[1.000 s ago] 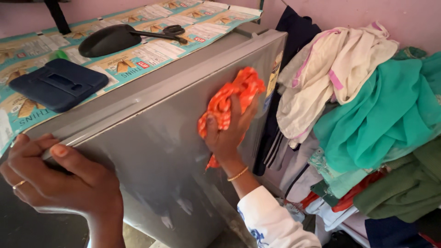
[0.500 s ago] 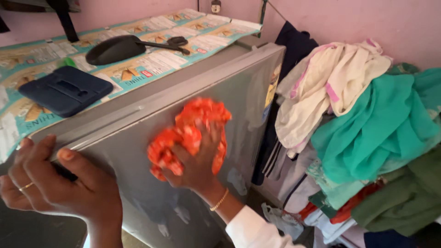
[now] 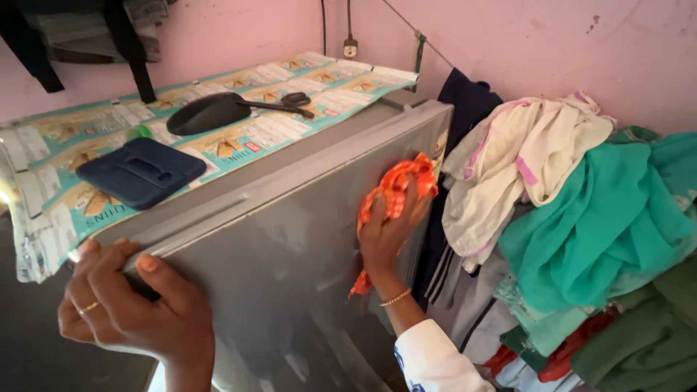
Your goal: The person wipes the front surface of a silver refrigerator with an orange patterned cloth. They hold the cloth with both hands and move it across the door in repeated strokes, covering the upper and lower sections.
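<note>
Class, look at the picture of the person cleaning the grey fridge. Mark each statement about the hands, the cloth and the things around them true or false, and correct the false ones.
1. The right hand presses an orange cloth on the fridge door. True.
2. The left hand lies flat on top of the fridge. False: it grips the door's upper corner.
3. A dark blue case lies on the fridge's top. True.
4. The clothes are piled left of the fridge. False: they are to its right.
5. The left hand wears a ring. True.
</note>
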